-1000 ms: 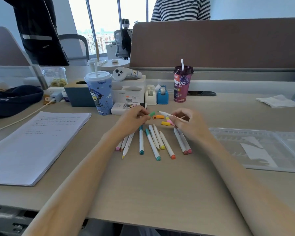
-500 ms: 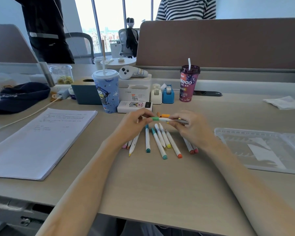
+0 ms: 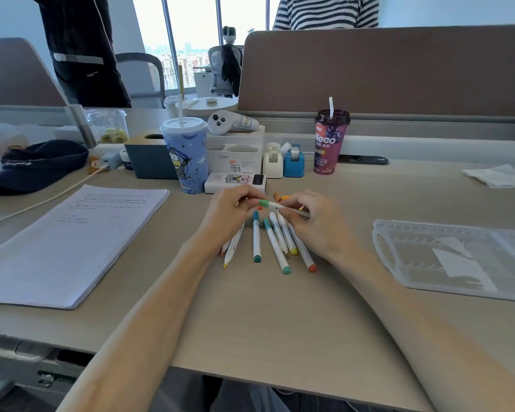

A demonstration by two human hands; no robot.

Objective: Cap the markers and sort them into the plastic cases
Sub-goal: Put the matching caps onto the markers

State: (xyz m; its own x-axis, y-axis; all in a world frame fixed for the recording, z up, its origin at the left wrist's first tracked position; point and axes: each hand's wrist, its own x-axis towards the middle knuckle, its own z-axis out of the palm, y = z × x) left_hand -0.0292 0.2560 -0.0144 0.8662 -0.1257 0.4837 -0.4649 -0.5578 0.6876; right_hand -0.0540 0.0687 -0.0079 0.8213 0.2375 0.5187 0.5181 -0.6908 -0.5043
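A white marker with a green cap on its left end is held level above the desk. My right hand grips its barrel; my left hand pinches the green-capped end. Below them several white markers with coloured ends lie fanned on the desk, some hidden under my left hand. Loose orange caps lie just behind the hands. An open clear plastic case lies on the desk at the right.
A stack of printed paper lies left. Behind the hands stand a blue cup, a white box, tape dispensers and a purple drink. A dark cap sits far left, tissue far right.
The green cap went from loose in my left hand onto the marker's tip. Both hands stay together at the marker; the camera view shifted a little.
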